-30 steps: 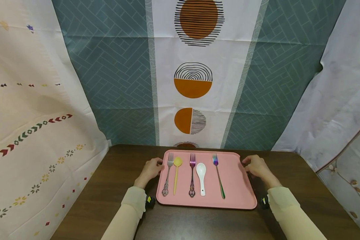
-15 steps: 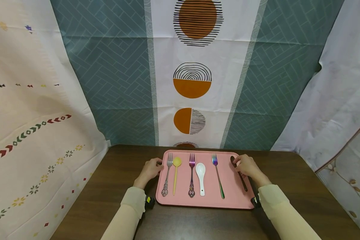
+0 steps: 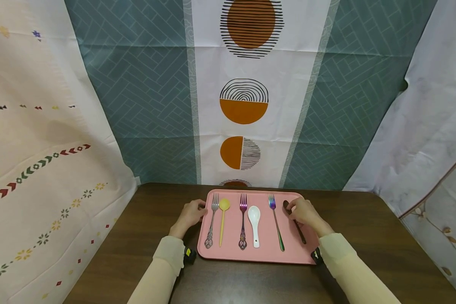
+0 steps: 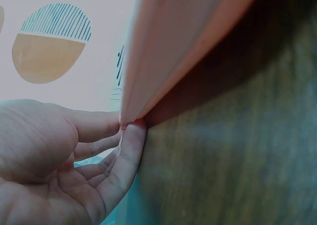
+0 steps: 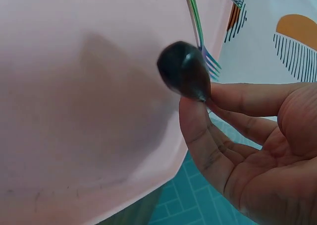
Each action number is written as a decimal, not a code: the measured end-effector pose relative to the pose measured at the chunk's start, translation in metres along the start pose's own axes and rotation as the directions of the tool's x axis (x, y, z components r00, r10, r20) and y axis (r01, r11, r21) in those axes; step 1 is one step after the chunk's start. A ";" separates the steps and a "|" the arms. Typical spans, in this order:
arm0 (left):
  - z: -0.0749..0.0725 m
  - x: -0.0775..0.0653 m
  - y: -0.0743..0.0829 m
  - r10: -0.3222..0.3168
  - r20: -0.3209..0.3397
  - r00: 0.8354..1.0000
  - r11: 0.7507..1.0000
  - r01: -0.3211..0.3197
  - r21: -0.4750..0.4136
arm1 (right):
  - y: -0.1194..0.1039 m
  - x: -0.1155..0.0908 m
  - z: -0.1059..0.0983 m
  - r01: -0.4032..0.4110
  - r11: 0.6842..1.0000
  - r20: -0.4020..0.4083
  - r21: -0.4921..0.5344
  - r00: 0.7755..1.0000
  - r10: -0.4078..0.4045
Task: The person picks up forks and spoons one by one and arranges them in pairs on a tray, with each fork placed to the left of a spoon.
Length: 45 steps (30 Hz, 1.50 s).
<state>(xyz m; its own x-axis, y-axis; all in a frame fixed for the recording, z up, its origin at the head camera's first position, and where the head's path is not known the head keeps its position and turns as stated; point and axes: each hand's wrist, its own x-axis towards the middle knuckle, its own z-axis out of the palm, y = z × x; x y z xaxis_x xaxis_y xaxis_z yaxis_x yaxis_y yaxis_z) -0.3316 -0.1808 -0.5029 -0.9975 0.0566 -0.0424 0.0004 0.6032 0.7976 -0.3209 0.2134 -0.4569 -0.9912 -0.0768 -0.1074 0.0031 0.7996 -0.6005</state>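
Note:
My right hand (image 3: 305, 214) pinches a dark spoon (image 3: 298, 230) between thumb and fingers over the right part of the pink tray (image 3: 262, 258). In the right wrist view a rounded dark end of the spoon (image 5: 183, 69) sticks out past the fingertips. At the tray's left edge my left hand (image 3: 191, 214) pinches the rim; in the left wrist view the rim (image 4: 132, 103) sits between its thumb and a finger. On the tray, left to right, lie a silver fork (image 3: 211, 223), a yellow spoon (image 3: 223, 219), a purple fork (image 3: 243, 219), a white spoon (image 3: 254, 219) and a rainbow-coloured fork (image 3: 275, 219).
The tray is on a dark wooden table (image 3: 251, 283). A patterned cloth (image 3: 156, 126) hangs right behind the table, with pale cloths at left (image 3: 42, 169) and right (image 3: 406, 160).
My right hand has moved left from beyond the tray's right edge to above the tray, carrying the dark spoon, which has come into view. My left hand stays at the rim.

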 end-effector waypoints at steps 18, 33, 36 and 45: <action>0.001 0.000 0.000 -0.011 0.008 1.000 1.000 0.011 -0.003 | -0.005 0.002 0.017 0.094 0.991 -0.005 -0.100 0.996 -0.095; -0.001 0.000 0.001 -0.017 -0.004 1.000 1.000 0.017 -0.002 | -0.011 0.004 0.020 0.038 0.994 0.004 -0.098 0.999 -0.038; 0.000 -0.001 0.001 -0.021 0.001 1.000 1.000 0.021 -0.009 | -0.012 0.004 0.021 0.030 0.996 0.020 -0.086 0.999 -0.028; 0.000 0.000 0.001 -0.023 0.002 1.000 1.000 0.023 -0.006 | -0.011 0.002 0.023 0.022 0.997 0.036 -0.077 0.999 -0.019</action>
<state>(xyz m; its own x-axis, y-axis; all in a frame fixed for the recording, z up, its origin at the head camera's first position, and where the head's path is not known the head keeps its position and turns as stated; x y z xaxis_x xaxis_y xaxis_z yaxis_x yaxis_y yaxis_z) -0.3320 -0.1801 -0.5026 -0.9971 0.0444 -0.0619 -0.0229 0.5999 0.7998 -0.3201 0.1909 -0.4688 -0.9858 -0.1135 -0.1237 -0.0291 0.8413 -0.5397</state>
